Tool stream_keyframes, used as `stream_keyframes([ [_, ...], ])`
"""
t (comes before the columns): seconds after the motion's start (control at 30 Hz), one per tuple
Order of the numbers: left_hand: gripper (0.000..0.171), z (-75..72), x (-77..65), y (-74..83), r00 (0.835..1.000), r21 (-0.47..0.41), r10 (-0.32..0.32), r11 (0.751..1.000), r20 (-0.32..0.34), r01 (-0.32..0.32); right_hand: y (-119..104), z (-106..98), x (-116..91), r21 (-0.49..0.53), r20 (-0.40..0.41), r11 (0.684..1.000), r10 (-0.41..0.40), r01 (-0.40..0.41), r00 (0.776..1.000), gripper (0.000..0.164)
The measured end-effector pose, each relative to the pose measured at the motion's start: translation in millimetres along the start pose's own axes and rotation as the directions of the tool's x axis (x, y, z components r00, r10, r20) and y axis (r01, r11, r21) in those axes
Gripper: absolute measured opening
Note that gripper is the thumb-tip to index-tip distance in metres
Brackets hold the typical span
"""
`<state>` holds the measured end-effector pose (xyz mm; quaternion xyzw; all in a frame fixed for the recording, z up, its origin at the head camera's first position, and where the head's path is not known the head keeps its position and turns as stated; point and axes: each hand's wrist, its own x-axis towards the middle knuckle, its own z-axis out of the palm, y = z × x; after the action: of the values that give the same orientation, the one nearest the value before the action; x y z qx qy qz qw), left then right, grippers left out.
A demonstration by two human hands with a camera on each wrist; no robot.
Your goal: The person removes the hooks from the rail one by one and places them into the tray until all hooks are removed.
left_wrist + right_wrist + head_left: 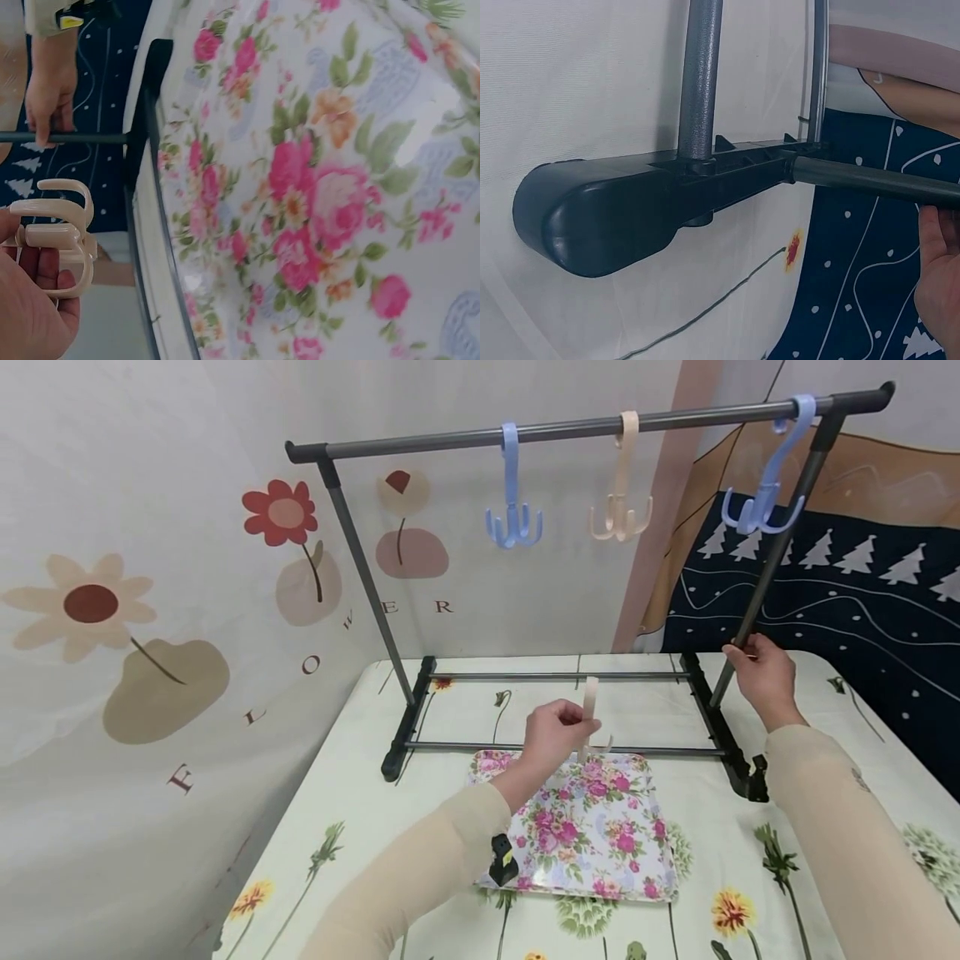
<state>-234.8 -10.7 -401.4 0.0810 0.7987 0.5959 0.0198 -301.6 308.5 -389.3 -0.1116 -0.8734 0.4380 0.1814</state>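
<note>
My left hand (555, 731) pinches the shank of a beige four-prong hook (590, 700), held over the far edge of a flower-print sheet. In the left wrist view, the prongs of this hook (52, 237) curl out beyond my fingers. My right hand (767, 681) grips the right upright post (763, 581) of a dark metal garment rack, low down near its base. From the rack's top bar (420, 443) hang a blue hook (513, 493) near the middle, a beige hook (621, 481) right of it, and another blue hook (767, 485) at the right end.
The glossy flower-print sheet (592, 835) lies on the cloth-covered table (345, 827) in front of the rack. Black rack feet (408, 727) and two lower crossbars (480, 746) stand behind it. Printed curtains (172, 485) hang at the left and back.
</note>
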Motion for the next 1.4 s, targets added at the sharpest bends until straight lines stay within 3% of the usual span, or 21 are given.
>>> stream_keyframes([
  [0.4,0.009,21.2,-10.2,-23.9,0.999,0.046,0.015,0.999,0.029,-0.016,-0.2,1.1,0.2,0.009,0.001,1.0,-0.006,0.006,1.0,0.049],
  [0.57,0.009,22.3,-9.2,-29.2,0.997,0.062,0.034,0.997,0.067,-0.038,0.1,1.5,0.8,0.002,0.001,1.0,-0.019,0.019,1.0,0.048],
  [0.8,0.007,22.4,-6.0,-34.2,0.991,0.095,-0.005,0.995,0.131,-0.008,0.3,1.9,0.7,0.003,0.001,1.0,-0.013,0.013,1.0,0.049],
  [1.4,0.01,28.1,-1.0,-39.9,0.984,0.215,-0.045,0.977,0.174,0.007,3.6,0.5,-1.0,-0.001,0.002,1.0,-0.008,0.008,1.0,0.05],
])
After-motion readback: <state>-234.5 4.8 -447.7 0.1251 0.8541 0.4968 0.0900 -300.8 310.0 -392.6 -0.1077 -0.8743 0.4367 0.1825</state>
